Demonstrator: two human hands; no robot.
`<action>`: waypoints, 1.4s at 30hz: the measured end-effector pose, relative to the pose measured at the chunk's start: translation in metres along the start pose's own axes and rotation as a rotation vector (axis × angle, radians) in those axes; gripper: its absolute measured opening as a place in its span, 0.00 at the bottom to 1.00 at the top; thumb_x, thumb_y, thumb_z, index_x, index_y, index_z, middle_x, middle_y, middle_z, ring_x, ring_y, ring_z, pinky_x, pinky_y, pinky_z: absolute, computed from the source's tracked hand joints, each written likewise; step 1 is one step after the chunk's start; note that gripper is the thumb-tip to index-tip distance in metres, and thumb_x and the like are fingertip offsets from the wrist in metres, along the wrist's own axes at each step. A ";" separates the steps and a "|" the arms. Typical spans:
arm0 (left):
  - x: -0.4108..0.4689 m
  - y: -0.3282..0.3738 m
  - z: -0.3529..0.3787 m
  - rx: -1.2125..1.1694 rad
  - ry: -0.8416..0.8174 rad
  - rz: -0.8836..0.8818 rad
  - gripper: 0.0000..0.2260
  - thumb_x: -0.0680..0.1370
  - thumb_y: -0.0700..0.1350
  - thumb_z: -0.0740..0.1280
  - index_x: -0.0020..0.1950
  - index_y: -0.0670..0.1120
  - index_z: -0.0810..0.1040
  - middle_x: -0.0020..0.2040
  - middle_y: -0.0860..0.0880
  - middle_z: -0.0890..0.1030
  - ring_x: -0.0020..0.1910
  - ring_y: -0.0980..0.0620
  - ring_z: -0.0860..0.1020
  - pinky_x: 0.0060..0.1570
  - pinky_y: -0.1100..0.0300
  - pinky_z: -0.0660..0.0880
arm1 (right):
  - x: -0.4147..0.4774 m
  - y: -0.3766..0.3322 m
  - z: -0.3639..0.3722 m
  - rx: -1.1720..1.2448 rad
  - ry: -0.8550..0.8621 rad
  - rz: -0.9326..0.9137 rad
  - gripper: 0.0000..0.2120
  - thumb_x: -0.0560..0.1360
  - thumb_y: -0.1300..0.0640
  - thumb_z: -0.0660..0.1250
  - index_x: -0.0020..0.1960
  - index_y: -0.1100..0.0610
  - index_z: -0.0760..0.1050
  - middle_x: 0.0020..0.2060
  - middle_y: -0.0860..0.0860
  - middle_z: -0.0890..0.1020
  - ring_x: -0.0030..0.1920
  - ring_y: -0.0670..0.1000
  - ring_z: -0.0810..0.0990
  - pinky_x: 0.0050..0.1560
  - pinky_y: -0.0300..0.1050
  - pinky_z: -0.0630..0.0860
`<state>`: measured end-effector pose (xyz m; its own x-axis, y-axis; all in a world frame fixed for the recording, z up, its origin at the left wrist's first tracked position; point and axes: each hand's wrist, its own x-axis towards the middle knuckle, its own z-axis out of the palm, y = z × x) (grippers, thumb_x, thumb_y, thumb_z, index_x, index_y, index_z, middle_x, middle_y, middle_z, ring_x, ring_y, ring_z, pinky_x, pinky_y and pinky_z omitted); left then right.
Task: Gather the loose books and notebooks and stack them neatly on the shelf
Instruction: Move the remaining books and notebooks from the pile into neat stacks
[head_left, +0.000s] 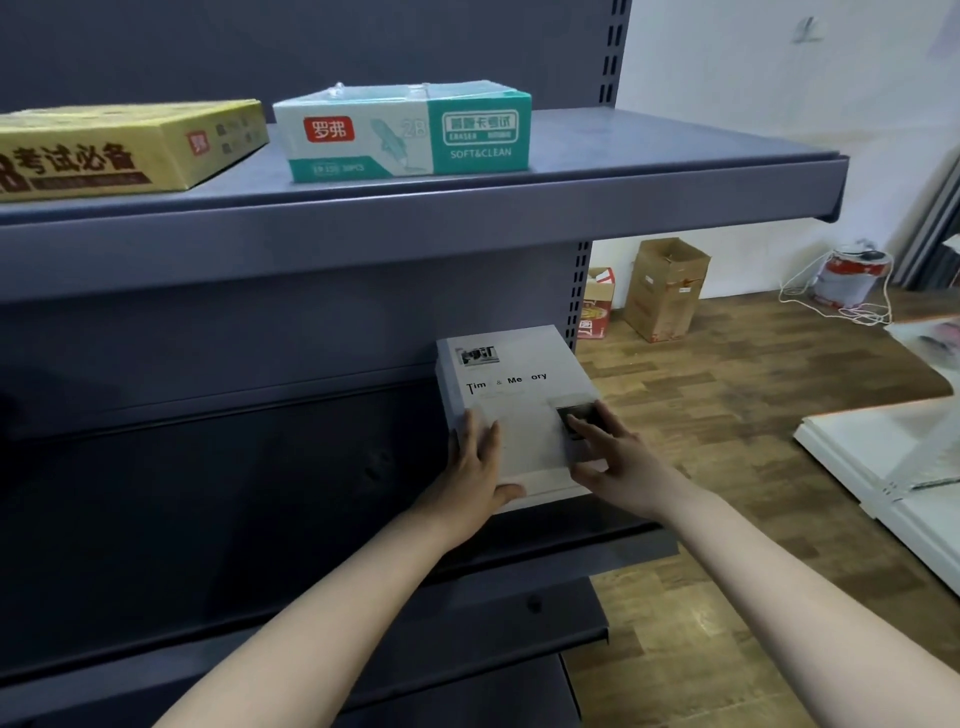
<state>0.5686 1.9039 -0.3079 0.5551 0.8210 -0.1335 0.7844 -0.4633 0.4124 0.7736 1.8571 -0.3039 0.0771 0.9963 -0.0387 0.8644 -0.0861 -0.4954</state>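
A grey-white book (519, 395) with "Time & Memory" printed on its cover lies flat at the right end of the dark middle shelf (260, 467). It looks like the top of a small stack; pale edges show beneath it. My left hand (475, 473) holds the book's near left corner, fingers flat on the cover and thumb along the front edge. My right hand (608, 457) rests its straight fingers on the cover's right side, over a small dark picture.
The upper shelf (467, 218) carries a yellow box (119, 148) and a teal-white eraser box (405, 130). Right of the shelving, on the wooden floor, stand a brown carton (667, 288), a red-white can (852, 275) with cord, and white panels (893, 457).
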 end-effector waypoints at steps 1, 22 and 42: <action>0.001 0.000 -0.001 0.007 -0.011 0.001 0.37 0.79 0.56 0.59 0.77 0.46 0.38 0.74 0.44 0.29 0.74 0.42 0.35 0.74 0.45 0.46 | 0.000 0.001 0.000 -0.011 -0.002 -0.001 0.33 0.72 0.43 0.61 0.75 0.46 0.58 0.77 0.45 0.45 0.73 0.55 0.61 0.69 0.52 0.64; -0.141 -0.154 -0.104 0.480 0.207 -0.256 0.36 0.78 0.66 0.50 0.77 0.50 0.38 0.77 0.44 0.35 0.75 0.41 0.34 0.73 0.44 0.37 | 0.026 -0.236 0.062 -0.457 0.055 -0.594 0.36 0.71 0.32 0.47 0.76 0.41 0.44 0.77 0.48 0.43 0.76 0.58 0.41 0.74 0.60 0.42; -0.396 -0.405 -0.210 0.603 0.508 -0.629 0.34 0.71 0.62 0.54 0.67 0.41 0.74 0.64 0.37 0.75 0.60 0.31 0.74 0.55 0.34 0.71 | 0.018 -0.581 0.226 -0.359 -0.003 -1.060 0.35 0.72 0.35 0.47 0.77 0.46 0.48 0.77 0.49 0.46 0.76 0.51 0.41 0.73 0.51 0.35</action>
<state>-0.0272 1.8361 -0.2330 -0.0813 0.9541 0.2883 0.9813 0.1272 -0.1442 0.1600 1.9257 -0.2130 -0.7845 0.5665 0.2522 0.5855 0.8106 0.0005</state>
